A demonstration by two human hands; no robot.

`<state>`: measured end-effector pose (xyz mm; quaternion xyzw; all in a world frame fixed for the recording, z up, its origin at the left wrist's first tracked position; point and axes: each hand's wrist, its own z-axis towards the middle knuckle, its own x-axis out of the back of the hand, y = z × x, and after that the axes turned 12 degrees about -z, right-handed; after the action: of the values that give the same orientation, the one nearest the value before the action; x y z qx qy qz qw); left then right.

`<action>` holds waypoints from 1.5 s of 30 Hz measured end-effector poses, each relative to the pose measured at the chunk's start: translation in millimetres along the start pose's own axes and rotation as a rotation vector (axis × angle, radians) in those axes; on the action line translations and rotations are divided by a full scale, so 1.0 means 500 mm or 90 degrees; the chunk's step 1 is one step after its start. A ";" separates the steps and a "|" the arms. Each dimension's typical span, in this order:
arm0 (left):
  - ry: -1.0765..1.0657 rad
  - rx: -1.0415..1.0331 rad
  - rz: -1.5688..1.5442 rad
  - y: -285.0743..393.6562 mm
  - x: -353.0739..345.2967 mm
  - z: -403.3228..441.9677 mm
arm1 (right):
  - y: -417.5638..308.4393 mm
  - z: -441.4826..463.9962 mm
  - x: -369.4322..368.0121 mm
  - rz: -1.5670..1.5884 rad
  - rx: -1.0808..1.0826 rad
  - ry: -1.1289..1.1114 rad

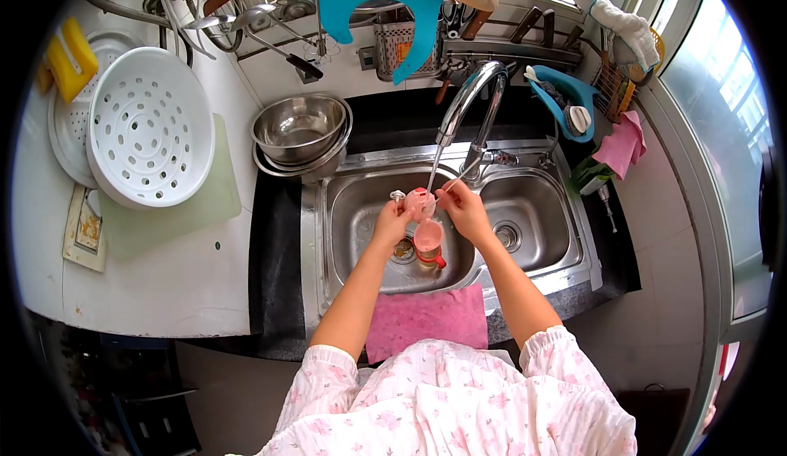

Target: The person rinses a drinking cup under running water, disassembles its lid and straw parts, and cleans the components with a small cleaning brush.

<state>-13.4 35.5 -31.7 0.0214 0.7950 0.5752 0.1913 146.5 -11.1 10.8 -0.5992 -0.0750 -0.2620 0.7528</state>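
My left hand is closed around a pink lid-like piece with a red part on top, held under the running faucet. A small white piece shows by its fingertips. My right hand is at the other side of the lid, fingers pinched on a thin pale stick or straw. Below the lid, a pink cup with a red handle stands in the left basin of the steel sink, near the drain.
Steel bowls are stacked left of the sink. A white colander leans on the left wall. A pink cloth hangs over the front edge. A blue caddy sits behind the right basin. Knives and utensils hang at the back.
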 end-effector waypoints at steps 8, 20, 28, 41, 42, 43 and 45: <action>0.047 -0.146 0.059 -0.039 0.011 0.046 | -0.006 0.015 -0.008 -0.204 -0.021 -0.051; 0.095 -0.141 0.156 -0.016 -0.006 0.030 | 0.009 -0.001 -0.017 -0.093 -0.097 -0.015; 0.140 -0.185 0.205 -0.033 0.029 0.048 | -0.006 0.002 0.020 -0.061 -0.030 -0.060; 0.112 -0.187 0.210 -0.027 0.015 0.029 | 0.003 -0.005 -0.004 -0.243 -0.027 0.007; 0.123 -0.193 0.192 -0.027 0.021 0.028 | -0.001 -0.002 0.003 -0.254 -0.041 0.036; 0.133 -0.201 0.175 -0.028 0.024 0.029 | -0.002 0.002 0.008 -0.266 -0.053 0.066; 0.132 -0.205 0.198 -0.039 0.031 0.036 | 0.005 0.005 0.008 -0.287 -0.035 0.064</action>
<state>-17.9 49.2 -58.9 0.0533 0.6958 0.7160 0.0188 151.7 -9.9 11.1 -0.5739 -0.1621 -0.4553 0.6612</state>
